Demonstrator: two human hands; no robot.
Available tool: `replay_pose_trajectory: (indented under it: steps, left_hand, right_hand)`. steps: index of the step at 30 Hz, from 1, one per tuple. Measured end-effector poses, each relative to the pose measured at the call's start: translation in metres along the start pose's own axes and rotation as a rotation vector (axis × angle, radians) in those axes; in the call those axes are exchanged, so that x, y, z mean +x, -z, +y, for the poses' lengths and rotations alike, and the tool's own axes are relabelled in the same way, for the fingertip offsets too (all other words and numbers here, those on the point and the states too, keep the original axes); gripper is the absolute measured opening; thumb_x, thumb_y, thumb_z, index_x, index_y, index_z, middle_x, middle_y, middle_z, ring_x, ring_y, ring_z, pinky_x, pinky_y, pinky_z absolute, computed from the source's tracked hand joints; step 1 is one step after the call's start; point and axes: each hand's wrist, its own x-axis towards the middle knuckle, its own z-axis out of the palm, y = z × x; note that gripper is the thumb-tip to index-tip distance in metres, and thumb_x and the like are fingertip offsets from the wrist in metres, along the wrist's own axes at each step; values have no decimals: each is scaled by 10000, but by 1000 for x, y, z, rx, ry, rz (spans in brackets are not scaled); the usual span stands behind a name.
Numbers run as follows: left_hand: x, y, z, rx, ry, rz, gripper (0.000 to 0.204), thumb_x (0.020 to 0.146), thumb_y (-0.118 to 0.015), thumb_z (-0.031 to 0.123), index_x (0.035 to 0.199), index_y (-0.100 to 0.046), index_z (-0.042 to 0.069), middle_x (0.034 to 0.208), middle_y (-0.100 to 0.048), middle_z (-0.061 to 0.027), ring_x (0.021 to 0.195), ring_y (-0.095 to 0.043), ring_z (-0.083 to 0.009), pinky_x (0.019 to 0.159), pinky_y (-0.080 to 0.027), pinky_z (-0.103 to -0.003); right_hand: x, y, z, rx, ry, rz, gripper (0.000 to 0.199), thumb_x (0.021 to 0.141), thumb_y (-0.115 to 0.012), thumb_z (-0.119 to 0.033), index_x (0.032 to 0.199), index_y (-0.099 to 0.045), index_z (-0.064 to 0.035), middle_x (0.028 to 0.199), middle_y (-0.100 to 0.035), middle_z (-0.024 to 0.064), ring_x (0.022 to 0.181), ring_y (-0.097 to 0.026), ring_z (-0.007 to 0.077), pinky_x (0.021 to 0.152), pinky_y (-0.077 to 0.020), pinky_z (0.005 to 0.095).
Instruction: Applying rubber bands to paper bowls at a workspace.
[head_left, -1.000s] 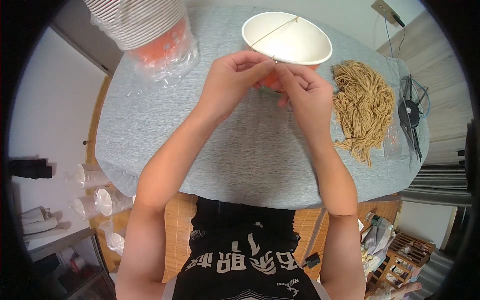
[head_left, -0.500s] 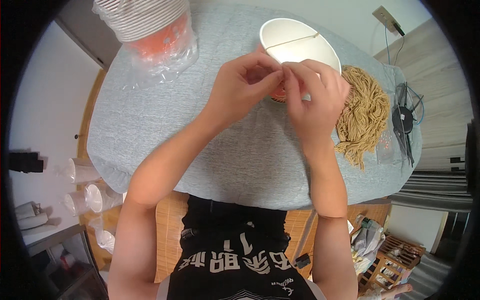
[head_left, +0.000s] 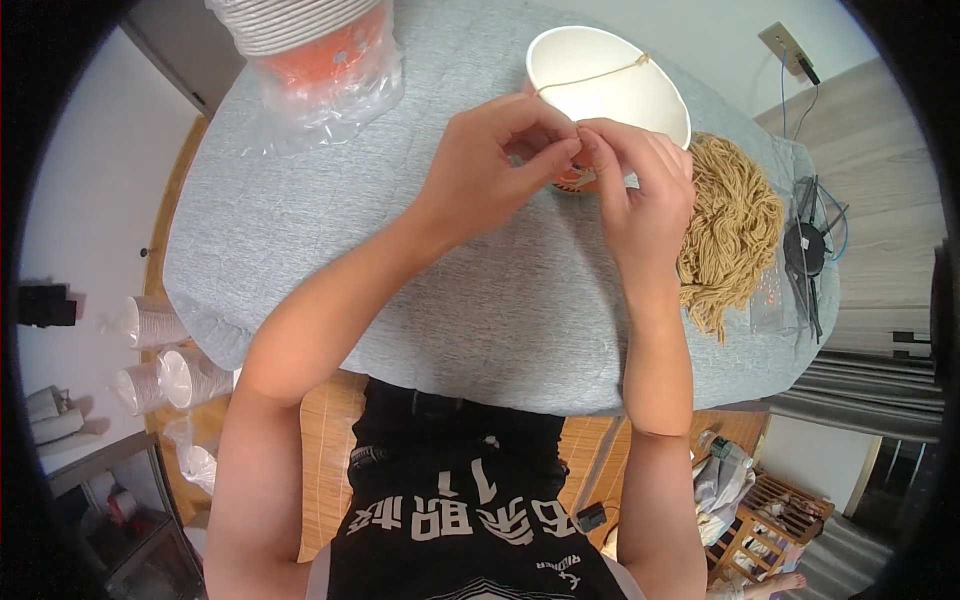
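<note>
Grip first: left hand (head_left: 478, 165) and right hand (head_left: 648, 200) meet at the near rim of the bucket, thumb and index of each pinched closed, tips touching or nearly so. Looks like they have the near end of the cord (head_left: 592, 78), though the fingertips hide it, so hard to be sure. Cord is thin, tan, strung across the bucket mouth, ending in a small knot (head_left: 643, 60) at the far rim. Bucket (head_left: 610, 105) itself: white inside, orange outside, mouth up, at the far side of the desk (head_left: 480, 310), just beyond the hands, mouth looks oval. Right of it, near the right hand, heap of tan yarn (head_left: 735, 225), loose strands trailing toward the person. Further right, black device with antennas (head_left: 805, 248), blue cable next to it, clear plastic bag (head_left: 768, 303) between it and yarn. Far left of desk, stack of buckets (head_left: 310, 30) in clear plastic, well apart from the hands. Desk has a gray-blue cloth over it. Off the desk: wall socket (head_left: 785, 45) upper right, wrapped white stacks (head_left: 195, 378) low on the left, wooden rack (head_left: 765, 535) lower right
</note>
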Motion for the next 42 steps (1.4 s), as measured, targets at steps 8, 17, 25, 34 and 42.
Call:
replay_pose_trajectory:
  steps: [8, 17, 25, 34, 42]
  left_hand:
    - [1, 4, 2, 104, -84, 24, 131, 945, -708, 82, 1036, -681, -9, 911, -680, -41, 849, -679, -99, 743, -554, -238]
    - [2, 14, 14, 399, -192, 82, 127, 897, -736, 71, 1013, -694, 41, 842, -656, -46, 657, -578, -97, 607, -476, -245]
    - [4, 18, 15, 426, -201, 114, 97, 898, -742, 83, 974, -690, 54, 805, -613, -38, 639, -549, -110, 589, -463, -257]
    - [4, 14, 20, 407, -169, 63, 108, 885, -762, 77, 969, -700, 48, 834, -633, -25, 688, -583, -100, 610, -476, -251]
    - [5, 14, 23, 495, -251, 125, 157, 838, -800, 78, 973, -722, 68, 850, -668, -20, 648, -582, -105, 575, -469, -246]
  right_hand:
    - [7, 9, 8, -132, 281, -15, 195, 803, -757, -121, 997, -750, -128, 922, -709, 2, 855, -670, 199, 741, -488, 340]
    - [16, 4, 3, -63, 195, -34, 187, 743, -816, -177, 894, -725, -118, 841, -663, 7, 778, -662, 197, 658, -490, 346]
    - [68, 19, 20, 483, -316, -682, 136, 843, -679, -183, 907, -693, -63, 656, -396, -32, 571, -418, 68, 519, -362, 277]
    - [102, 7, 52, 795, -487, -1261, 139, 866, -575, -133, 919, -670, -47, 668, -487, -98, 558, -363, 5, 511, -286, 205]
    - [96, -5, 65, 1083, -744, -1353, 100, 870, -589, -59, 924, -658, -10, 702, -504, -76, 552, -344, -6, 460, -217, 187]
